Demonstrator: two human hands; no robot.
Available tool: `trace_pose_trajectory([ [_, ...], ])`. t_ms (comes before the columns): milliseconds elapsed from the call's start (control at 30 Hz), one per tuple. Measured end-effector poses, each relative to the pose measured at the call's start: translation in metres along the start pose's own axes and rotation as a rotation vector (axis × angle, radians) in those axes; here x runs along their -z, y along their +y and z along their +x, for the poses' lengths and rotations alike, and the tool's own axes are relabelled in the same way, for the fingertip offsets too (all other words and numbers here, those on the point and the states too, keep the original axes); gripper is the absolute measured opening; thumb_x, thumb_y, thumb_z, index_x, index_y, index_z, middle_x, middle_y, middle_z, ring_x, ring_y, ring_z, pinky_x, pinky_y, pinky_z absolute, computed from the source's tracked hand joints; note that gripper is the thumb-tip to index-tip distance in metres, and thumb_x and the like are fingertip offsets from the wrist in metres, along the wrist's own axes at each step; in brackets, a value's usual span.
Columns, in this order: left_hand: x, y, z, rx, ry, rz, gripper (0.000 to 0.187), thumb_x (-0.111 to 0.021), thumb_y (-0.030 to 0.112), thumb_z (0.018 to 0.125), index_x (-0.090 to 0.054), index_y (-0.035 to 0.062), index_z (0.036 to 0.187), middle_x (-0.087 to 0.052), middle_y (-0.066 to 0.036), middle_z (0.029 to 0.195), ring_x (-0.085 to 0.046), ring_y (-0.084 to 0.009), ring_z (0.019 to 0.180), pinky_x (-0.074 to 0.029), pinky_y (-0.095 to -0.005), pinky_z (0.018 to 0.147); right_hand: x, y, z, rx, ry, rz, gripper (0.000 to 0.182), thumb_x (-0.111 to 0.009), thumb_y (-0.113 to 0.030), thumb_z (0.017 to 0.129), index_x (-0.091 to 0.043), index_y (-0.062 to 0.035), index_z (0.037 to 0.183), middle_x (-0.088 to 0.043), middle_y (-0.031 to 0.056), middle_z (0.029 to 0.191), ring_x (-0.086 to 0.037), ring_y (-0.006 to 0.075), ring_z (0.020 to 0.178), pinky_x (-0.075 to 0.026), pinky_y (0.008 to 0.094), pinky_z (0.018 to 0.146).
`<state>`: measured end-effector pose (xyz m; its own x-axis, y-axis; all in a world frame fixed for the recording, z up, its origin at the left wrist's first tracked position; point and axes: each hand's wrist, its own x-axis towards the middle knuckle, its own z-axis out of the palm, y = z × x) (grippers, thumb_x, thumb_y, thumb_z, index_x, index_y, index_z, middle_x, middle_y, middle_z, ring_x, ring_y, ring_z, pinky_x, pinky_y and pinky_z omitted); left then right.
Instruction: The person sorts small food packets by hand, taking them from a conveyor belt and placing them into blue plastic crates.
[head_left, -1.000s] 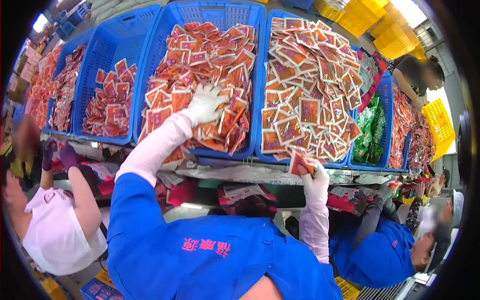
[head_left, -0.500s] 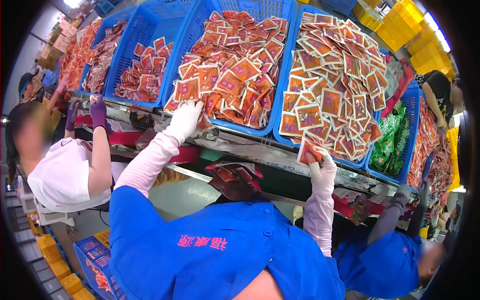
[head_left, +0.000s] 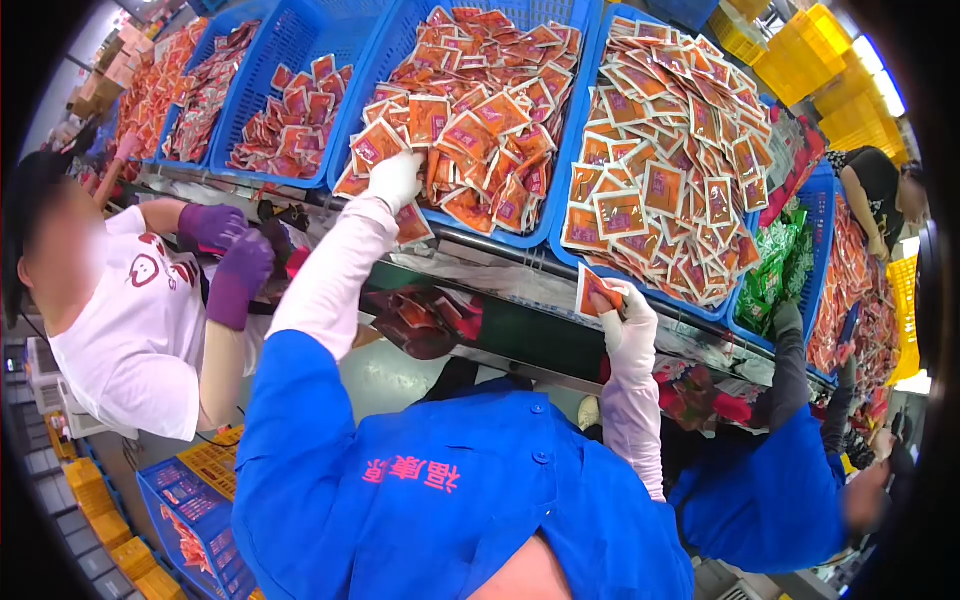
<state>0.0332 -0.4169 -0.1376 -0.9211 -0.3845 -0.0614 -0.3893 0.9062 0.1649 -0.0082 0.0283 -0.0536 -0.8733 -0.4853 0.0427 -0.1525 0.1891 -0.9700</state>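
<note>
My left hand [head_left: 395, 181] moved onto sachets [head_left: 469, 135] under its fingers — grip unclear, likely picking; right hand [head_left: 630, 312] stayed pinching a packet [head_left: 590, 290].

Pkts [head_left: 663, 188] orange/purple, wht edges; bins [head_left: 312, 32] blue; gloves [head_left: 395, 180] wht; shirt [head_left: 470, 530] blue w/ pink lettering [head_left: 438, 474]; sachets [head_left: 772, 275] grn.

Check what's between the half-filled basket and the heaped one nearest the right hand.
Head view: another blue basket of orange packets, the left hand at its front.
</note>
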Motion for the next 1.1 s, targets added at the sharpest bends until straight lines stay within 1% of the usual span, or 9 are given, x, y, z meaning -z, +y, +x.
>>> trace_pose_trajectory([
  [200,0.074,0.012,-0.089,0.053,0.15,-0.047,0.066,-0.081,0.036,0.075,-0.054,0.0089,0.129,-0.057,-0.02,0.121,-0.059,-0.0393,0.113,-0.049,-0.045,0.097,0.004,-0.007,-0.009,0.013,0.08,0.071,0.02,-0.069,-0.001,0.091,-0.066,0.001,0.111,-0.069,0.0021,0.094,-0.06,0.0056,0.087,-0.048,0.0216,0.079],
  [400,0.016,0.025,-0.104,-0.14,-0.384,0.178,0.053,-0.08,0.05,0.071,-0.068,0.0137,0.107,-0.068,-0.015,0.095,-0.068,-0.0333,0.09,-0.054,-0.0453,0.078,0.004,-0.006,-0.022,-0.016,0.057,-0.009,0.019,-0.071,-0.004,0.091,-0.067,-0.0005,0.11,-0.069,0.0016,0.092,-0.059,0.0056,0.084,-0.048,0.022,0.076],
  [467,0.005,0.031,-0.107,-0.201,-0.299,0.149,0.053,-0.078,0.053,0.073,-0.07,0.0102,0.103,-0.071,-0.013,0.091,-0.07,-0.0327,0.088,-0.055,-0.0457,0.076,0.003,-0.01,-0.025,-0.002,0.08,-0.046,0.019,-0.071,-0.004,0.091,-0.067,-0.0007,0.11,-0.068,0.0016,0.09,-0.057,0.0052,0.083,-0.048,0.0216,0.075],
  [533,-0.007,0.044,-0.095,-0.022,-0.209,0.361,0.058,-0.075,0.059,0.076,-0.072,0.0119,0.109,-0.073,-0.011,0.1,-0.071,-0.0256,0.098,-0.056,-0.0401,0.084,0.004,-0.012,-0.029,-0.072,0.031,-0.034,0.019,-0.071,-0.004,0.091,-0.067,-0.0005,0.11,-0.068,0.002,0.094,-0.059,0.0056,0.084,-0.048,0.0218,0.076],
  [600,-0.004,0.053,-0.071,0.141,-0.526,0.373,0.064,-0.071,0.064,0.076,-0.073,0.0131,0.114,-0.073,-0.01,0.11,-0.07,-0.0226,0.105,-0.054,-0.038,0.088,0.003,-0.016,-0.032,-0.001,0.018,-0.084,0.019,-0.07,-0.004,0.092,-0.067,-0.0004,0.11,-0.068,0.0025,0.096,-0.059,0.0058,0.085,-0.049,0.0222,0.077],
  [667,-0.024,0.046,-0.062,0.305,-0.534,0.17,0.063,-0.069,0.06,0.078,-0.074,0.0039,0.106,-0.073,-0.018,0.103,-0.071,-0.031,0.099,-0.055,-0.0415,0.088,0.004,-0.025,-0.039,-0.049,0.074,0.059,0.02,-0.07,-0.004,0.092,-0.066,0.0002,0.112,-0.068,0.0028,0.096,-0.059,0.0059,0.085,-0.049,0.0226,0.077],
  [800,-0.072,0.027,-0.071,0.087,-0.171,0.02,0.054,-0.068,0.048,0.084,-0.067,0.0065,0.119,-0.072,-0.018,0.108,-0.069,-0.0371,0.101,-0.053,-0.048,0.088,0.026,-0.026,-0.049,-0.07,0.105,-0.022,0.022,-0.071,-0.004,0.092,-0.066,0.0004,0.112,-0.067,0.0036,0.099,-0.059,0.0061,0.088,-0.05,0.0229,0.079],
  [900,-0.057,0.032,-0.069,0.0,-0.382,-0.111,0.043,-0.067,0.034,0.087,-0.064,0.0054,0.119,-0.069,-0.021,0.111,-0.065,-0.0409,0.105,-0.051,-0.0483,0.089,0.058,-0.037,-0.055,-0.042,0.338,-0.041,0.022,-0.072,-0.008,0.092,-0.067,0.0007,0.112,-0.067,0.0033,0.103,-0.059,0.0082,0.092,-0.049,0.0233,0.082],
  [1100,0.089,0.134,-0.127,-0.281,-0.42,-0.882,0.02,-0.068,0.008,0.079,-0.065,0.0063,0.099,-0.068,-0.014,0.093,-0.068,-0.0283,0.088,-0.053,-0.0348,0.082,0.126,-0.048,-0.07,0.133,0.636,0.221,0.027,-0.072,-0.009,0.092,-0.067,0.0002,0.117,-0.066,0.0061,0.116,-0.061,0.0139,0.105,-0.049,0.0311,0.095],
])
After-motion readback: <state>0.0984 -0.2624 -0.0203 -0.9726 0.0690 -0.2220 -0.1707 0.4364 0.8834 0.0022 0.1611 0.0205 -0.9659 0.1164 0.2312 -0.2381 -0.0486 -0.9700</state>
